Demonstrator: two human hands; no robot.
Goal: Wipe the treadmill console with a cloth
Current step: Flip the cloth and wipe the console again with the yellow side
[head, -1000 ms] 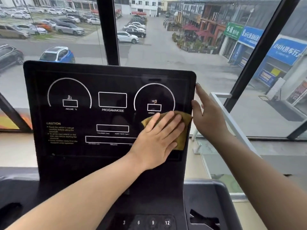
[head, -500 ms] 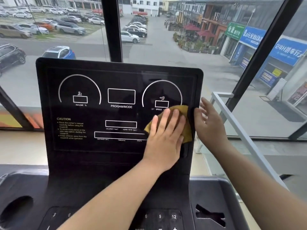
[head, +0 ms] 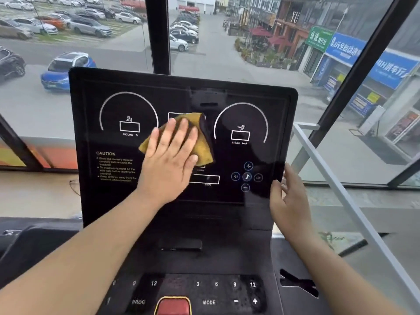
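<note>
The black treadmill console [head: 109, 103] stands upright in front of me, with white dials for incline and speed. My left hand [head: 169, 160] lies flat on a yellow-brown cloth [head: 203, 146] and presses it against the middle of the screen, over the program box. My right hand [head: 288, 201] rests with spread fingers at the console's lower right edge, beside the round music buttons [head: 247, 176].
Below the screen lies a keypad [head: 216, 284] with numbers, PROG, MODE and a red stop button [head: 173, 306]. A white rail [head: 336, 185] slants down on the right. A black window post [head: 159, 32] rises behind the console, in front of the glass.
My left hand has slid the cloth leftward from the speed dial to the screen's middle. My right hand has dropped lower along the right edge. The view has tilted down, showing the keypad.
</note>
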